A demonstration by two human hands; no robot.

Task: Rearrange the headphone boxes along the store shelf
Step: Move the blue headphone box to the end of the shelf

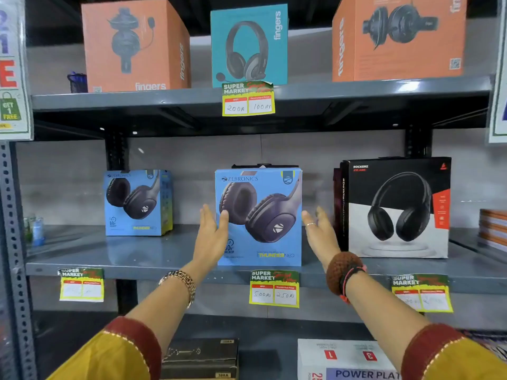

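A blue Zebronics headphone box (pixel 263 215) stands upright at the front middle of the grey middle shelf (pixel 137 256). My left hand (pixel 211 234) is flat against its left side, thumb over the front edge. My right hand (pixel 321 231) is spread beside its right side, close to it; contact cannot be told. A second, smaller-looking blue Zebronics box (pixel 137 202) stands further back on the left. On the right is a black Rockerz headphone box (pixel 397 207). A dark box top (pixel 263 165) shows behind the middle box.
The upper shelf (pixel 137 98) carries an orange Fingers box (pixel 131 45), a teal Fingers box (pixel 248 45) and another orange box (pixel 397 37). Price tags (pixel 274 289) hang on the shelf edges. Below lie a black box (pixel 200 357) and a white box (pixel 343 360).
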